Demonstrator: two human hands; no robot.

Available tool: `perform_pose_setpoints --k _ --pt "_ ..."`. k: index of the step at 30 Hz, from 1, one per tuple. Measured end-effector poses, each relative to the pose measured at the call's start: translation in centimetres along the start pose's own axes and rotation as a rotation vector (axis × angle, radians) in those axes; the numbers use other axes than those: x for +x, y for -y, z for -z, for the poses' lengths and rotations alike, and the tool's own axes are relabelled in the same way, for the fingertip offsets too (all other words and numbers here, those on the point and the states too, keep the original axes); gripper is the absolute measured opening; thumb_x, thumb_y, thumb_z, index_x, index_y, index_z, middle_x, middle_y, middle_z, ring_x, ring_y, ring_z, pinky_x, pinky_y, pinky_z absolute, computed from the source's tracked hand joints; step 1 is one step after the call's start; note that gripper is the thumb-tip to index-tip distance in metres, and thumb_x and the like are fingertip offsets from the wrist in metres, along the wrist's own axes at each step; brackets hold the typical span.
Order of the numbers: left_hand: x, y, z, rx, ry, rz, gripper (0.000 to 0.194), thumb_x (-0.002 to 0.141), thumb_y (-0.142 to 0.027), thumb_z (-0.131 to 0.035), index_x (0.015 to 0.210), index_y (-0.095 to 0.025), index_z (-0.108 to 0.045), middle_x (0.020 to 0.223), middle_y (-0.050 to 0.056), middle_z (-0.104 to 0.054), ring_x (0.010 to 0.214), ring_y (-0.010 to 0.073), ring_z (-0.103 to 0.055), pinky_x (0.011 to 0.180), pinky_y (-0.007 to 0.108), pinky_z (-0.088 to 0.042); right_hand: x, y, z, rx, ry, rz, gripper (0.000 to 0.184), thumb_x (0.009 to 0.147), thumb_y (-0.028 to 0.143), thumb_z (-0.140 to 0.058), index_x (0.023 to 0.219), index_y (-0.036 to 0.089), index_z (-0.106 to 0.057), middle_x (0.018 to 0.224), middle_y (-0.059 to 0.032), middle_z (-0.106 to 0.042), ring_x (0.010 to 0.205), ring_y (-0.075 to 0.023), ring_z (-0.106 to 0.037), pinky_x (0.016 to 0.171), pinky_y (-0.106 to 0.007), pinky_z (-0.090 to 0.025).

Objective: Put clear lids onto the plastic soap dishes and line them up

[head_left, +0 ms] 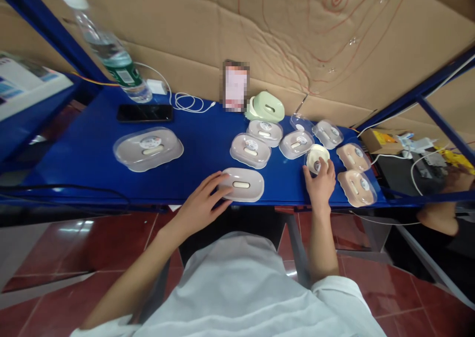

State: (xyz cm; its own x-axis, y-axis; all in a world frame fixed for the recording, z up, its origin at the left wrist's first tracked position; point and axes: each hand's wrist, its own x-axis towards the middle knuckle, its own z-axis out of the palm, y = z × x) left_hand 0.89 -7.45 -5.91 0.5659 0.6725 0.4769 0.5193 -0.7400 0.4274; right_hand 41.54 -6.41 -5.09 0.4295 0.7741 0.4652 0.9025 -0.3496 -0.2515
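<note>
So, two things are being touched here. A grey oval dish (pixel 243 175) is set flat by the near edge of the blue tabletop (pixel 204 146), around mid-scene, and a small cream dish (pixel 315 152) is placed farther right, between a clear-covered grey box (pixel 291 150) and a peach box (pixel 346 152). Both dishes look like thin moulded plastic, so light and fairly stiff is the guess, with a smooth finish that could get slippery under a single fingertip. Not super fragile, probably, though thin rims like these might crack if squeezed hard. The grey one is likely best held across its long sides, near and far, with the white bar-shaped piece (pixel 241 184) in its middle left alone. The cream one looks small enough to be taken by the rim.

As for pose: the left hand (pixel 198 203) is laid over the left end of the grey dish, fingers spread, with the forearm slanted in from the near left. The right hand (pixel 321 181) is placed at the near side of the cream dish, thumb out to the left, fingers bent over the right part; whether it's actually pinched can't be told from here. The right forearm is pointed almost straight away from the body.
</note>
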Motion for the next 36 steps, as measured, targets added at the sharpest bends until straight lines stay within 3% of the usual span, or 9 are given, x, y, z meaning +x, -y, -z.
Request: perform_pose_setpoints --k 3,5,8,11,16,25,30,36 --pt "0.0 -0.4 -0.2 -0.092 0.036 0.025 0.032 0.105 -0.024 -0.062 0.136 -0.027 -0.062 0.16 0.011 -0.052 0.155 0.0295 -0.046 0.127 0.052 -0.047 -0.8 -0.3 1.4 0.124 -0.101 0.131 0.064 0.099 0.061 -0.059 0.144 0.016 -0.062 0.155 -0.025 -0.054 0.143 -0.0429 -0.054 0.113 -0.065 -0.048" --pt "0.1 -0.5 -0.1 -0.149 0.07 0.108 0.04 0.104 -0.03 -0.064 0.144 -0.03 -0.058 0.166 0.011 -0.046 0.154 0.0292 -0.048 0.126 0.051 -0.047 -1.8 0.4 2.9 0.27 -0.085 0.28 0.059 0.098 0.056 -0.065 0.145 0.019 -0.061 0.157 -0.0219 -0.053 0.147 -0.0397 -0.053 0.117 -0.062 -0.048" --pt "0.6 -0.4 0.1 -0.236 0.127 0.242 0.063 0.102 -0.038 -0.068 0.159 -0.033 -0.042 0.171 0.011 -0.041 0.156 0.0306 -0.047 0.128 0.053 -0.044 -3.7 3.1 4.5 0.528 0.156 0.551 0.058 0.096 0.05 -0.07 0.148 0.027 -0.06 0.159 -0.0162 -0.053 0.149 -0.0352 -0.053 0.119 -0.057 -0.049" --pt "1.0 -0.1 0.0 -0.295 0.159 0.298 0.077 0.099 -0.042 -0.071 0.165 -0.033 -0.033 0.169 0.012 -0.044 0.156 0.0316 -0.046 0.13 0.054 -0.04 -4.8 6.5 4.6 0.628 0.41 0.768 0.055 0.097 0.049 -0.07 0.148 0.029 -0.061 0.161 -0.0139 -0.055 0.152 -0.0337 -0.05 0.122 -0.056 -0.048" --pt "1.0 0.2 -0.3 -0.312 0.17 0.344 0.089 0.096 -0.046 -0.075 0.169 -0.033 -0.026 0.172 0.012 -0.042 0.157 0.0322 -0.044 0.13 0.054 -0.039 -4.7 10.5 3.2 0.567 0.546 0.968 0.054 0.099 0.046 -0.068 0.151 0.03 -0.062 0.164 -0.0111 -0.054 0.158 -0.033 -0.044 0.125 -0.056 -0.043" --pt "1.2 -0.1 0.0 -0.314 0.157 0.331 0.078 0.1 -0.048 -0.07 0.166 -0.031 -0.034 0.169 0.01 -0.046 0.155 0.0283 -0.048 0.128 0.047 -0.041 -5.3 11.3 3.3 0.38 0.486 1.052 0.053 0.103 0.051 -0.066 0.152 0.03 -0.062 0.167 -0.0091 -0.052 0.159 -0.0337 -0.041 0.127 -0.056 -0.039" --pt "1.2 -0.1 0.0 -0.327 0.146 0.33 0.075 0.1 -0.047 -0.069 0.165 -0.029 -0.036 0.169 0.011 -0.046 0.155 0.0282 -0.047 0.129 0.047 -0.04 -5.7 11.1 3.1 0.384 0.438 1.066 0.054 0.104 0.05 -0.066 0.153 0.029 -0.062 0.167 -0.0095 -0.051 0.16 -0.0353 -0.04 0.124 -0.055 -0.043" --pt "1.0 -0.2 -0.3 -0.333 0.152 0.335 0.076 0.1 -0.046 -0.069 0.166 -0.031 -0.033 0.169 0.011 -0.045 0.156 0.0295 -0.046 0.13 0.05 -0.039 -5.6 11.1 2.7 0.413 0.468 1.047 0.056 0.102 0.053 -0.067 0.153 0.03 -0.062 0.166 -0.0103 -0.052 0.159 -0.0346 -0.041 0.123 -0.054 -0.045"
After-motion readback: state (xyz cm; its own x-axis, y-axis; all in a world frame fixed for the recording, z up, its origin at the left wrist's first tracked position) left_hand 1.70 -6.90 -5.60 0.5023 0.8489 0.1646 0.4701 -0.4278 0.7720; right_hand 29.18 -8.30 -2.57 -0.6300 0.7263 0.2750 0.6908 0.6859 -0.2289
